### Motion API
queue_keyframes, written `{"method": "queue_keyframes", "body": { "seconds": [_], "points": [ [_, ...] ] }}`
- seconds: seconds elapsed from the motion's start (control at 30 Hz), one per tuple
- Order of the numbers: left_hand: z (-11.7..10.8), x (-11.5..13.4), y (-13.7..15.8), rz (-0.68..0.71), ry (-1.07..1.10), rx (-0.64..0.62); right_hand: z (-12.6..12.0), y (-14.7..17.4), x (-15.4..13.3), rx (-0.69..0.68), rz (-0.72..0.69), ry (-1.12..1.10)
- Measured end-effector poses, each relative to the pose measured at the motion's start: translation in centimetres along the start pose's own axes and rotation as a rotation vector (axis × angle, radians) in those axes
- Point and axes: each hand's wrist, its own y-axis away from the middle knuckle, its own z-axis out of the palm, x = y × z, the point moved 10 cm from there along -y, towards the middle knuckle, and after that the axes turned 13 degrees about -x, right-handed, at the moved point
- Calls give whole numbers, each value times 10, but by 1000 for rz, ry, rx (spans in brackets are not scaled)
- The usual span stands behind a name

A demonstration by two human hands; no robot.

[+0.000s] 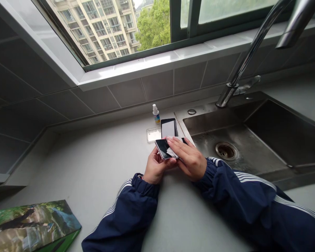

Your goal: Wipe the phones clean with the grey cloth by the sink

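My left hand (155, 167) grips a dark-screened smartphone (161, 146) by its near side, holding it above the counter. Against the phone's screen my right hand (190, 157) presses a white wiping cloth (171, 152), fingers closed over it, so part of the screen is covered. Just beyond the phone lies a black-edged rectangular item (168, 128) with a pale middle; its near end is hidden. A clear phone case (153, 134) rests to its left. Behind them a small white spray bottle (156, 114) with a blue and yellow label stands upright.
To the right is a steel sink (204, 127) with a drain (226, 150) and a tall chrome faucet (232, 84). A colourful printed box (34, 224) sits at the lower left of the pale counter (94, 161). A tiled wall and window rise behind.
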Motion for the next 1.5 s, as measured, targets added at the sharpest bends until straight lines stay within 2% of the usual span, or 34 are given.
{"method": "queue_keyframes", "body": {
  "seconds": [0.17,0.33,0.53,0.67,0.8,0.93,1.03,1.37,1.5],
  "points": [
    [-4,3,2,39,35,34,-10,2,-17,44,-64,-109],
    [12,9,1,89,183,-64,-14,2,-33,-10,-158,-141],
    [23,-6,3,-69,361,-48,-5,2,-38,-146,-206,-158],
    [18,-15,2,-162,402,-1,7,4,-44,-193,-243,-112],
    [10,-25,2,-255,445,70,20,3,-43,-221,-193,5],
    [2,-25,2,-228,415,132,20,2,-40,-190,-160,45],
    [5,-17,0,-161,395,96,13,2,-37,-141,-162,37],
    [17,-13,-2,-152,390,-16,-9,1,-23,-1,-93,-7],
    [18,-14,-2,-142,361,-36,-24,3,-20,103,-84,-54]
  ]
}}
